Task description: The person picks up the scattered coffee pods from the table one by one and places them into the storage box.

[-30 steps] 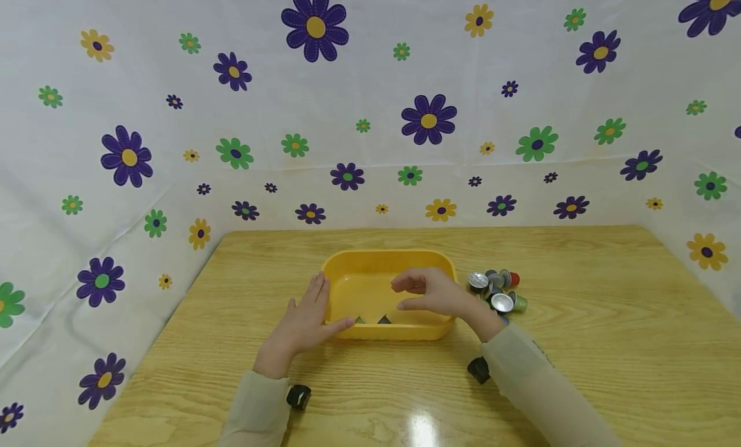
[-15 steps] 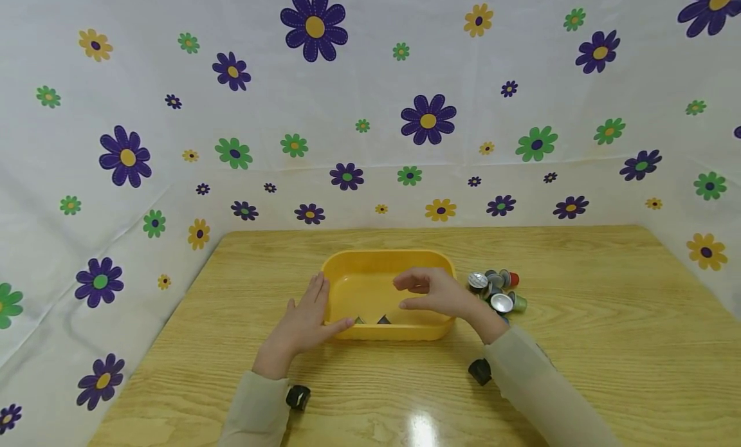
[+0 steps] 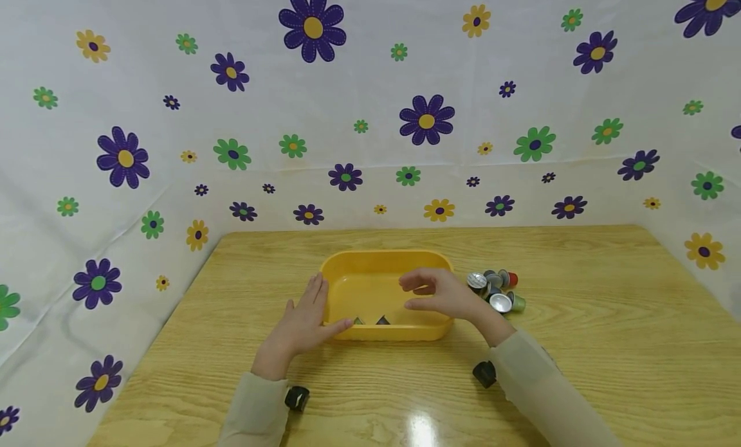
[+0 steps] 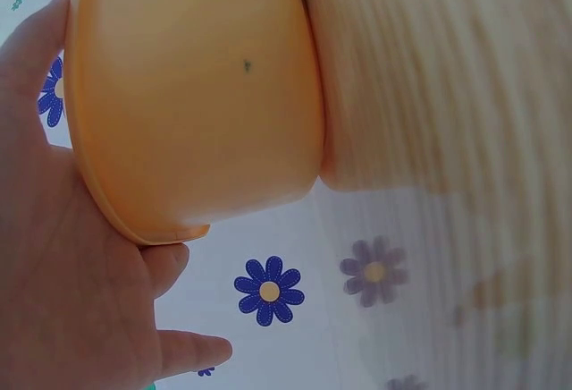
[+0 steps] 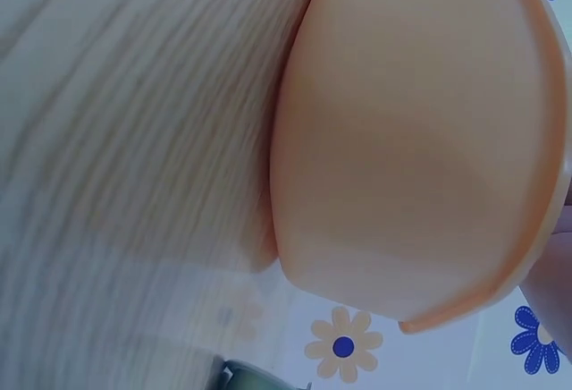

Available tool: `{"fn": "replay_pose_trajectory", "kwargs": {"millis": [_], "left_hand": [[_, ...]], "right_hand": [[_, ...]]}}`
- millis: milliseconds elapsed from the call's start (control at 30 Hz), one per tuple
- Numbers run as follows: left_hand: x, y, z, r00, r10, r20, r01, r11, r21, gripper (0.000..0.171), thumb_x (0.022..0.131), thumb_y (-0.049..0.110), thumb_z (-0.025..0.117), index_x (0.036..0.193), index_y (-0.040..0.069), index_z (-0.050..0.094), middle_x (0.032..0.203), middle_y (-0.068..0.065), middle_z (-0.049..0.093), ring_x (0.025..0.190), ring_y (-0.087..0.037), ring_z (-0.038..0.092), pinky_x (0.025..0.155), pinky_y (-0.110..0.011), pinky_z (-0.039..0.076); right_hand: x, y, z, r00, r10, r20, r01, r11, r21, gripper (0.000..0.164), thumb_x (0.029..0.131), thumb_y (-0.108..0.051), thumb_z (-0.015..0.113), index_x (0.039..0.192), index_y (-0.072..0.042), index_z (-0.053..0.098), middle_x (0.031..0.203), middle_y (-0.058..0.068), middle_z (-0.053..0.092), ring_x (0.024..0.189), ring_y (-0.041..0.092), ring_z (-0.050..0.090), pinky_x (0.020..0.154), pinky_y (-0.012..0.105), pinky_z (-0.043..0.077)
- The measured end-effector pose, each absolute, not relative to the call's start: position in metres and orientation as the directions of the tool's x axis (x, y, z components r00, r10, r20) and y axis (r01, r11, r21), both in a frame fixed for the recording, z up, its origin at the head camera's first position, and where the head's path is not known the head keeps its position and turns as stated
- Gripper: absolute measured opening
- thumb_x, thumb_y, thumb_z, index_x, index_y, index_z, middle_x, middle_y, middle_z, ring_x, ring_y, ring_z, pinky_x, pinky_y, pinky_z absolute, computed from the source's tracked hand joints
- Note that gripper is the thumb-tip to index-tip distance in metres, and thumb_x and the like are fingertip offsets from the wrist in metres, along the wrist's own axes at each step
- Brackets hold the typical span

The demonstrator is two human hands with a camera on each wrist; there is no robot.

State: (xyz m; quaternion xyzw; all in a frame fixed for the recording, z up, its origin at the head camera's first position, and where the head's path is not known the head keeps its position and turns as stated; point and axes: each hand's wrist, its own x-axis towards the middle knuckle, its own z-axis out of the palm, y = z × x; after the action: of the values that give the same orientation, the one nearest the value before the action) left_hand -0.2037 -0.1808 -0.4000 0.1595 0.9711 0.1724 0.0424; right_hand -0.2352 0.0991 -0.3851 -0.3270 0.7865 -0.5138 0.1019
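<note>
A yellow plastic bin [image 3: 399,333] stands on the wooden table. My left hand [image 3: 298,328] rests along its left rim, fingers straight and thumb over the front corner; the left wrist view shows this hand [image 4: 76,265] against the bin's outer wall [image 4: 197,95]. Over the bin's right half hovers my right hand [image 3: 446,296], its fingers loosely bent and the thumb apart, with nothing visible between them. Inside, by the front wall, a dark coffee capsule [image 3: 383,320] and a greenish one [image 3: 359,321] show in part; the wall hides the rest.
Just right of the bin lies a pile of several coffee capsules [image 3: 500,303], including a red one [image 3: 512,279] and a light green one [image 3: 518,303]. A flower-patterned white curtain [image 3: 370,87] encloses the table's [image 3: 608,318] back and sides.
My right hand has drifted slightly to the right over the bin. The left hand keeps its place on the rim, and the bin and capsules stay put.
</note>
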Motion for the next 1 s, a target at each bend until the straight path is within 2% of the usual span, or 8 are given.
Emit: {"fn": "replay_pose_trajectory", "kwargs": {"millis": [267, 600, 800, 1000], "left_hand": [[-0.204, -0.181, -0.400, -0.943, 0.332, -0.020, 0.305, 0.887, 0.347, 0.099, 0.080, 0.065, 0.042, 0.139, -0.005, 0.005, 0.146, -0.018, 0.000, 0.132, -0.029, 0.002, 0.094, -0.063, 0.012], [-0.204, -0.180, -0.399, -0.943, 0.333, -0.018, 0.306, 0.885, 0.350, 0.099, 0.080, 0.064, 0.043, 0.139, -0.006, 0.006, 0.146, -0.018, 0.001, 0.132, -0.029, 0.001, 0.093, -0.064, 0.011], [-0.204, -0.180, -0.400, -0.943, 0.332, -0.019, 0.305, 0.887, 0.348, 0.098, 0.080, 0.064, 0.043, 0.139, -0.005, 0.006, 0.146, -0.018, 0.000, 0.132, -0.028, 0.001, 0.093, -0.064, 0.012], [-0.203, -0.181, -0.399, -0.944, 0.330, -0.018, 0.303, 0.885, 0.355, 0.097, 0.081, 0.062, 0.045, 0.139, -0.006, 0.006, 0.145, -0.018, 0.000, 0.132, -0.029, 0.002, 0.093, -0.064, 0.011]], "right_hand": [[-0.232, 0.114, -0.382, -0.791, -0.590, 0.164, -0.415, 0.320, -0.852, 0.044, 0.080, -0.022, 0.067, 0.115, 0.002, 0.054, 0.113, 0.019, 0.055, 0.104, 0.032, 0.051, 0.090, 0.040, 0.038], [-0.231, 0.137, -0.384, -0.813, -0.550, 0.193, -0.418, 0.320, -0.850, 0.043, 0.081, -0.021, 0.066, 0.113, 0.005, 0.054, 0.110, 0.020, 0.056, 0.103, 0.032, 0.052, 0.089, 0.041, 0.039], [-0.230, 0.149, -0.383, -0.823, -0.525, 0.218, -0.424, 0.312, -0.850, 0.038, 0.080, -0.015, 0.066, 0.112, 0.004, 0.055, 0.109, 0.022, 0.056, 0.102, 0.029, 0.053, 0.088, 0.039, 0.041], [-0.228, 0.161, -0.386, -0.842, -0.499, 0.205, -0.396, 0.314, -0.863, 0.041, 0.079, -0.015, 0.067, 0.112, 0.006, 0.054, 0.108, 0.024, 0.055, 0.102, 0.035, 0.052, 0.087, 0.040, 0.041]]}}
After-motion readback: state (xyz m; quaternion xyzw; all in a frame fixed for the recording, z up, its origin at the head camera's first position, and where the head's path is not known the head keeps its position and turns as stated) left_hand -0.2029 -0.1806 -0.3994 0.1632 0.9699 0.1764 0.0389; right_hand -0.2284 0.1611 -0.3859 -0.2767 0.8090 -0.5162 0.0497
